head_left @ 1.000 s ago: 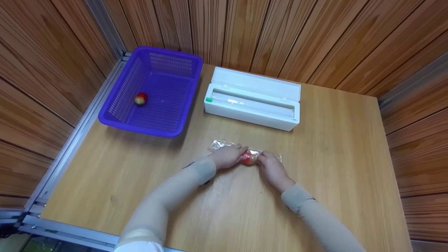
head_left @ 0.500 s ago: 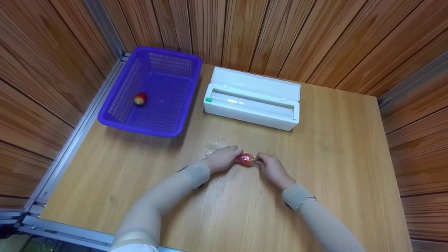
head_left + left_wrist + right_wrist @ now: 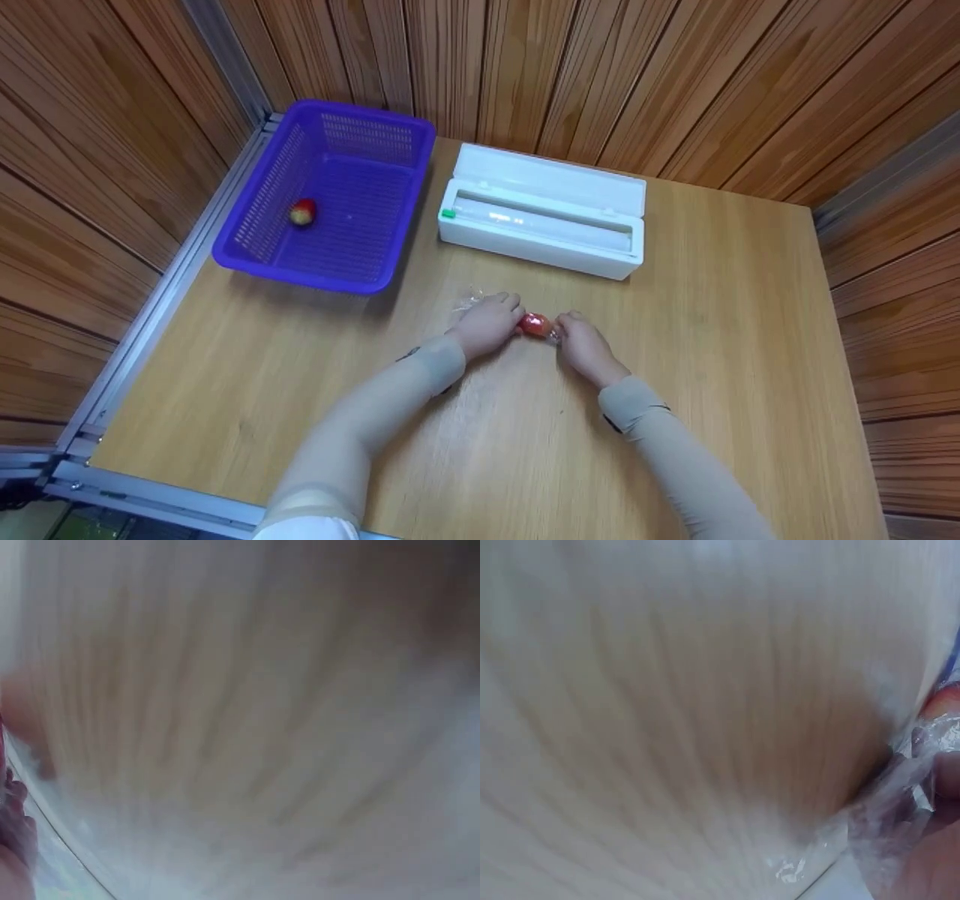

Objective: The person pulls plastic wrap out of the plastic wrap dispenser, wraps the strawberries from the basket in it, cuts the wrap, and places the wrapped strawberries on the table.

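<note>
A small red fruit (image 3: 535, 324), wrapped in clear plastic film, is between my two hands over the middle of the table. My left hand (image 3: 487, 325) grips the film close against the fruit's left side, and a loose end of plastic film (image 3: 466, 303) sticks out past it. On the other side my right hand (image 3: 587, 348) pinches the gathered film. The right wrist view shows crumpled plastic film (image 3: 907, 799) around the fingers, with the red fruit (image 3: 943, 700) partly visible at the edge. Most of both wrist views is blurred or blocked.
A purple basket (image 3: 300, 280) stands at the back left with a red-and-yellow fruit (image 3: 303, 212) inside. The white cling film box (image 3: 540, 257), its lid up and a roll inside, lies at the back. Wooden panels (image 3: 525, 67) rise behind the wooden table (image 3: 712, 337).
My hands have moved apart from the fruit, drawing the film's right end into a twist. Over the last half second, hands and fruit have shifted slightly away from me.
</note>
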Available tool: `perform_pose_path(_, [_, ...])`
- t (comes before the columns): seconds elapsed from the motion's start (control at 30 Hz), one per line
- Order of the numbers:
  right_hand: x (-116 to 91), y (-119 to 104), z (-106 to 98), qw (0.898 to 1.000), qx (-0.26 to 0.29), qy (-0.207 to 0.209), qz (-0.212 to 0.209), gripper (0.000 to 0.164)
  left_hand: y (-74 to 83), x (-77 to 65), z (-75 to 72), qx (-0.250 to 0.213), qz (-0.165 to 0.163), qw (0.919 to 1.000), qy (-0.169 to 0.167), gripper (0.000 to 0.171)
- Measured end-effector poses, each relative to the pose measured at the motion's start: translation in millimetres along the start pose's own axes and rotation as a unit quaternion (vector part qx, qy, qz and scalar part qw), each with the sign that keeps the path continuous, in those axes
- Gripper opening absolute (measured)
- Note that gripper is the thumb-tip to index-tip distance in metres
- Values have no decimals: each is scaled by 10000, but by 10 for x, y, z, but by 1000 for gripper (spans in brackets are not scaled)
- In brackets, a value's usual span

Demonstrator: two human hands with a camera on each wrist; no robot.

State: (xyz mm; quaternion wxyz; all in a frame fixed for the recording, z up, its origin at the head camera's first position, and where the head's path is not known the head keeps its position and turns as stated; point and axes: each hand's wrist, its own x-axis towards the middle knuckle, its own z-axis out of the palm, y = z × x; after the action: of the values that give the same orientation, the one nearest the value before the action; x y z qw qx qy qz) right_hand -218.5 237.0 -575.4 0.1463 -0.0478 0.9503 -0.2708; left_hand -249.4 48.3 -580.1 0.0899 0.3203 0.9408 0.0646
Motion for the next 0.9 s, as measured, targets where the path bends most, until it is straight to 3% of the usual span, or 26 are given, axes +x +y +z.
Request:
perform_pose_path(0.1, [5, -41, -2, 9964, -467, 613, -349, 14, -7, 61, -8, 201, 42, 9998, -42, 29])
perform_pose_path(0.2, [-39, -81, 20, 9797, -1053, 1320, -1078, 21, -9, 105, -20, 286, 116, 9995, -12, 27])
perform_pose_path(0.27, [-91, -101, 46, 9678, -1333, 1512, -1510, 27, -7, 124, -29, 271, 169, 9995, -18, 26])
perform_pose_path(0.33, [-139, -124, 69, 9642, -1428, 1477, -1674, 32, -8, 135, -32, 185, 166, 9997, -67, 26])
perform_pose_path(0.47, [-141, -184, 92, 9761, -1177, 1203, -1372, 40, -18, 132, -29, -168, 53, 9996, -221, 31])
perform_pose_path(0.53, [-103, -219, 90, 9808, -1084, 1110, -1184, 39, -24, 122, -33, -763, -214, 9962, -360, 33])
perform_pose_path(0.6, [-54, -242, 91, 9829, -1070, 1056, -1065, 39, -35, 107, -41, -1036, -239, 9937, -358, 34])
perform_pose_path(0.7, [19, -229, 107, 9783, -1356, 1154, -1058, 39, -50, 88, -45, -1472, -431, 9874, -379, 39])
perform_pose_path(0.77, [66, -217, 127, 9747, -1523, 1218, -1092, 39, -78, 70, -40, -1417, -416, 9886, -304, 41])
perform_pose_path(0.8, [83, -208, 134, 9730, -1592, 1244, -1119, 39, -86, 62, -35, -1669, -597, 9838, -278, 42])
perform_pose_path(0.9, [95, -204, 120, 9711, -1600, 1300, -1201, 38, -102, 36, -46, -1951, -742, 9779, 134, 35])
